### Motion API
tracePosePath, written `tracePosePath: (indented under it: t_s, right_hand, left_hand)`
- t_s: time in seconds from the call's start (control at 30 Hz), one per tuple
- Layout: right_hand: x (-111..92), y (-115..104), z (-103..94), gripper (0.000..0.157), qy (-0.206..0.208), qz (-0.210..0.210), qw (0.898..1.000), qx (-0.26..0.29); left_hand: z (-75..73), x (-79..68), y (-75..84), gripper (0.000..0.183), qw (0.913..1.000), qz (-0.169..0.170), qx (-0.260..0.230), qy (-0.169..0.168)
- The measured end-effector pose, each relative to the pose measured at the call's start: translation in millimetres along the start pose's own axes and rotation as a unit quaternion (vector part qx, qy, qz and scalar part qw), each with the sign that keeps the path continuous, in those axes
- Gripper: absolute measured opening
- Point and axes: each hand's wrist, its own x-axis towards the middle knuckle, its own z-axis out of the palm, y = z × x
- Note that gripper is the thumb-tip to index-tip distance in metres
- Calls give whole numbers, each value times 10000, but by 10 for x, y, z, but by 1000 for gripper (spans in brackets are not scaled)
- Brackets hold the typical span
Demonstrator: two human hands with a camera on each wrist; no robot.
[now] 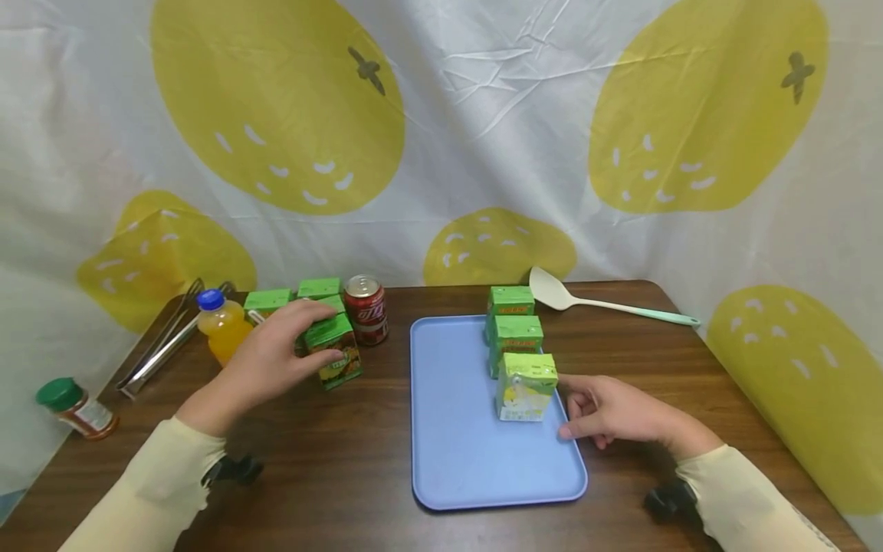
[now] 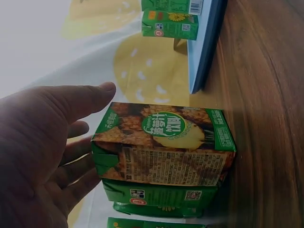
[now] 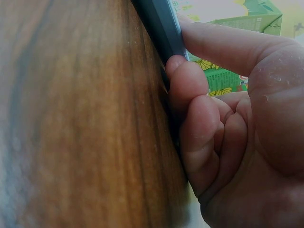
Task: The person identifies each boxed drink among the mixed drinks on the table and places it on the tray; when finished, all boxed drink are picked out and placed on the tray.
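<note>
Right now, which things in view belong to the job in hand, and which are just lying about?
Likely the job:
blue tray, pinched by the right hand
pineapple carton, at the left hand
light-green carton
other green cartons

Probably just lying about:
red can
orange drink bottle
tongs
green-capped shaker
spatula

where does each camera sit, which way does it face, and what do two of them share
Head: worn on the head, facing forward and down over the table and tray; left hand, right hand and both sleeves show.
Left wrist: worn there, facing the left hand and a pineapple juice box; of the body, only that hand shows.
Right wrist: worn there, facing the right hand pinching the tray's edge; again just that hand.
Shared: head and left wrist both show that pineapple juice box and the tray.
</note>
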Motion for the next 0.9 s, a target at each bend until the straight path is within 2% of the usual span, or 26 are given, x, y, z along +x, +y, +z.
tracePosePath:
  t_s: [0.17, 0.37, 0.47, 0.7, 0.9]
  right_hand:
    - [2, -19, 8, 96, -13, -22, 9999, 105]
    - [3, -12, 20, 93, -16, -12, 10000, 1]
    - [3, -11, 24, 93, -24, -14, 10000, -17]
    - [9, -2, 21, 93, -25, -28, 10000, -32]
    - [3, -3, 7, 92, -14, -14, 9999, -117]
  left_hand:
    - [-34, -38, -12, 59, 9997, -30, 213, -71]
    - [-15, -48, -12, 59, 9969, 357, 695, 91]
    - [3, -52, -10, 60, 9956, 406, 832, 135]
    - [39, -57, -13, 59, 9963, 268, 813, 54]
    - [87, -50, -18, 59, 9962, 303, 806, 143]
